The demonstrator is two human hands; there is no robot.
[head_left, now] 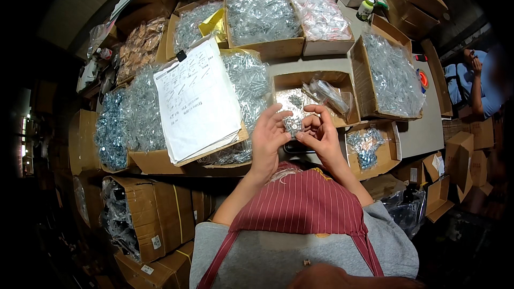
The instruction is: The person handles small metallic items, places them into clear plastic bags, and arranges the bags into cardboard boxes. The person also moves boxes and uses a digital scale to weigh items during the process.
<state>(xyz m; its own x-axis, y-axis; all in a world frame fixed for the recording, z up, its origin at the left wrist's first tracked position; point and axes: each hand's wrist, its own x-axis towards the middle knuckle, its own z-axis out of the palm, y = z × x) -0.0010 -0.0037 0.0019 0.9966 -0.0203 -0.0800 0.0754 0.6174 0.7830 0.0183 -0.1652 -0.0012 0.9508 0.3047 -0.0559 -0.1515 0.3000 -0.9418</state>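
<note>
Small clear parts bag sits between left hand and right hand, neither nearer, long axis roughly away from apron, both hands' fingers pinching it.

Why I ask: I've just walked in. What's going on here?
A person's left hand and right hand hold what looks like a small clear bag of metal pieces between them, by the near side of an open cardboard box. Clipped papers lie to the left, and boxes of bagged parts stand around the work.
</note>
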